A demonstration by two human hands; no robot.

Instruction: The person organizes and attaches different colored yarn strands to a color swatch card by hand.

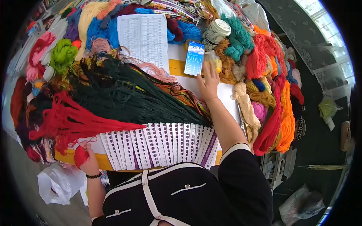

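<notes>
My left hand (pixel 87 162) is closed around a small bundle of red thread (pixel 80 156) at the table's near left edge. Above it spreads a loose skein of red thread (pixel 71 119), its narrow end lying over punched white cards (pixel 162 145). A long dark green skein (pixel 124 92) runs across the middle. My right hand (pixel 209 82) is spread with its fingers apart, beside the lower right edge of a lit phone (pixel 195 58). The phone leans near a patterned cup with a white lid (pixel 217 32).
A printed sheet (pixel 143 39) lies at the back. Colourful yarn heaps surround it, with orange skeins (pixel 287 116) on the right and lime green yarn (pixel 63 55) on the left. Scissors (pixel 246 126) lie by beige thread. Plastic bags (pixel 60 182) sit below the table.
</notes>
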